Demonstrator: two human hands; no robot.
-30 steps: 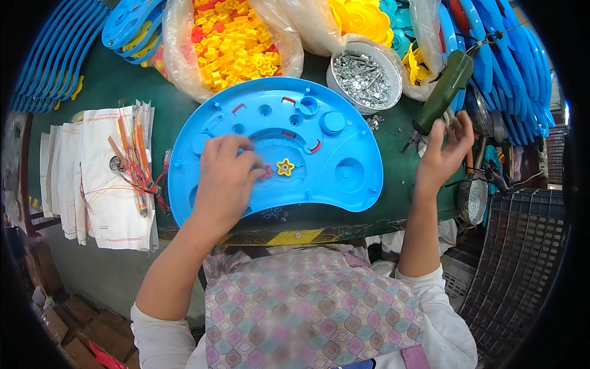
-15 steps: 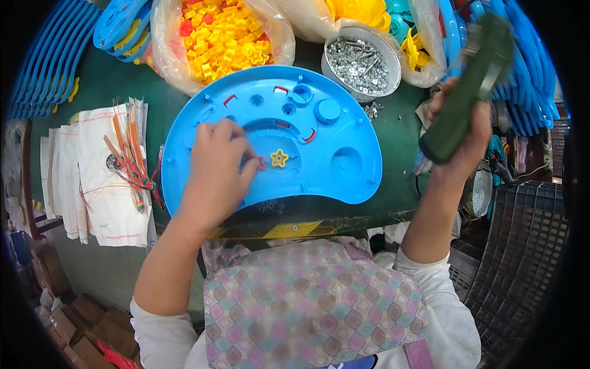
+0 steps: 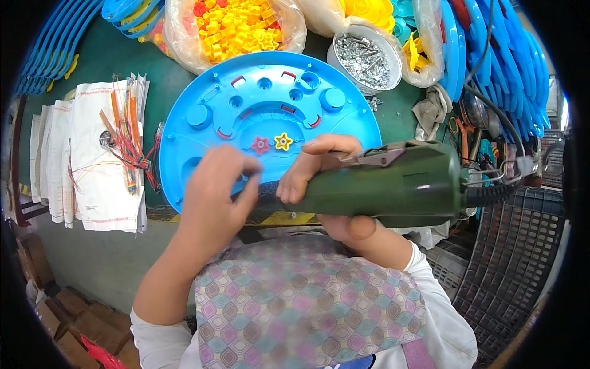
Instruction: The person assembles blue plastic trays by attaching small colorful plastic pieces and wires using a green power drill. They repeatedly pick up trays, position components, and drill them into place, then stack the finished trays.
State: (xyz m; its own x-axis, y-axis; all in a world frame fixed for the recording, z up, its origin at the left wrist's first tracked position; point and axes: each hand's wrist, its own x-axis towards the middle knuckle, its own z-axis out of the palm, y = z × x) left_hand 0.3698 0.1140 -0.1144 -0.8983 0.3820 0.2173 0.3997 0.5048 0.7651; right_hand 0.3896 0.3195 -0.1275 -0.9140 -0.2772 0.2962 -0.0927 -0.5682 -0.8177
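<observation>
Screwdriver point(image 3: 387, 190) clasped in the right hand point(image 3: 299, 177) near the surface's front edge point(image 3: 286, 219) should meet stars point(image 3: 283, 141) squarely, left hand point(image 3: 218, 190) curled, contents unclear.

The left forearm point(image 3: 178, 264), bare, slants up and inward from the lower left; the left hand point(image 3: 216, 187) is blurred, back upward, its fingers bent toward the thumb; whether their tips meet is unclear; the right forearm point(image 3: 384, 245), also bare, angles up and leftward; the right hand point(image 3: 316, 172) is closed in a firm grip, partly hidden, near the left hand.
</observation>
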